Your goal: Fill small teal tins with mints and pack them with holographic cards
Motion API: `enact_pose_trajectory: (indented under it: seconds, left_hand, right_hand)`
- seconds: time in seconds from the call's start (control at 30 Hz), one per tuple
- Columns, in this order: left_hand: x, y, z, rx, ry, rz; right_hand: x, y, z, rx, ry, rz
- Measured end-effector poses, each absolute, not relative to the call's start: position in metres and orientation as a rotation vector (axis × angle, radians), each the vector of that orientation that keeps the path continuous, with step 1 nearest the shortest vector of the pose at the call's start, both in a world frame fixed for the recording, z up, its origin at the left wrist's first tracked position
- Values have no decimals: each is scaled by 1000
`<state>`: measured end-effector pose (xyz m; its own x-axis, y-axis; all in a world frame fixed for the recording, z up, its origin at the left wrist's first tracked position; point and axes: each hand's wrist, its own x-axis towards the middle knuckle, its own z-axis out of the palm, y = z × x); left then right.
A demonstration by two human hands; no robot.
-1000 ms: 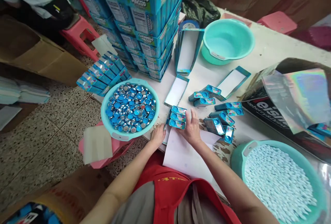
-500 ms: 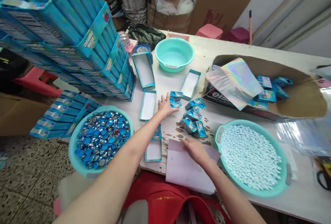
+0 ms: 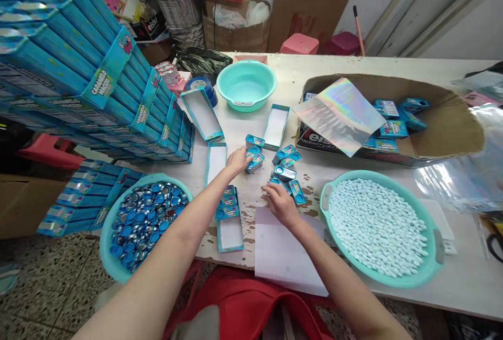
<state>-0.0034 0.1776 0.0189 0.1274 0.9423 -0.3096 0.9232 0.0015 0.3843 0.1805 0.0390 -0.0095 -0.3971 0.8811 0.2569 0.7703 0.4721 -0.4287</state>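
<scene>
My left hand (image 3: 237, 162) is beside a cluster of three small blue boxes (image 3: 255, 162) with round recesses in their tops. Its fingers are stretched out, and the fingertips are at the cluster's left edge. My right hand (image 3: 280, 205) hovers with parted fingers just below a loose group of small blue boxes (image 3: 297, 192). The hand partly hides one of them. Under my right forearm lies a white sheet of paper (image 3: 275, 256). Below my left hand, a shallow open tray (image 3: 230, 238) holds several small boxes, and another shallow tray (image 3: 216, 162) lies behind it.
On the left, a tall stack of blue packs (image 3: 106, 75) rises near a basin of blue-and-silver caps (image 3: 147, 225). A basin of white pellets (image 3: 377, 227) stands right. Further back are a green basin (image 3: 246, 86) and an open carton (image 3: 444, 135) with holographic film (image 3: 340, 114).
My left hand has drawn back slightly left from the small boxes, which now stand in a tight cluster. My right hand has lifted from the paper's edge towards the loose boxes. The view has shifted.
</scene>
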Motion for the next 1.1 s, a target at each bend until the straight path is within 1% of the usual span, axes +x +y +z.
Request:
enact_pose_trajectory:
  seconds: [0.13, 0.27, 0.3, 0.37, 0.43, 0.53, 0.6, 0.67, 0.77, 0.9, 1.0, 1.1]
  left_hand:
    - [-6, 168, 24, 1867, 1910, 8]
    - [-29, 153, 26, 1787, 1818, 1]
    - [-36, 151, 26, 1819, 1778, -18]
    - [-49, 149, 26, 1970, 1754, -66]
    - [-54, 150, 24, 2176, 1705, -85]
    - [-52, 155, 18, 2326, 1525, -63]
    - [-51, 155, 14, 2323, 1530, -87]
    - [-53, 152, 12, 2306, 1579, -162]
    - [-59, 140, 12, 2286, 1565, -263]
    - [-58, 126, 13, 2345, 1544, -229]
    - [-53, 126, 12, 2440, 1603, -117]
    - [-49, 134, 7, 2494, 1542, -10]
  right_hand:
    - [154, 107, 2, -1493, -2388, 318]
    - [140, 150, 0, -1578, -2657, 520]
    - [139, 154, -1, -1596, -2686, 514]
    - [138, 160, -3, -1588, -2692, 398]
    - [136, 166, -4, -1448, -2721, 298]
    - [134, 181, -2, -1078, -2868, 369]
    - [134, 193, 2, -943, -2951, 396]
    - [134, 202, 8, -1007, -3009, 345]
    - [134, 204, 15, -1290, -3036, 321]
    - [124, 190, 18, -1599, -2899, 406]
    - [121, 182, 19, -1622, -2825, 526]
    - [128, 185, 24, -1483, -2861, 709]
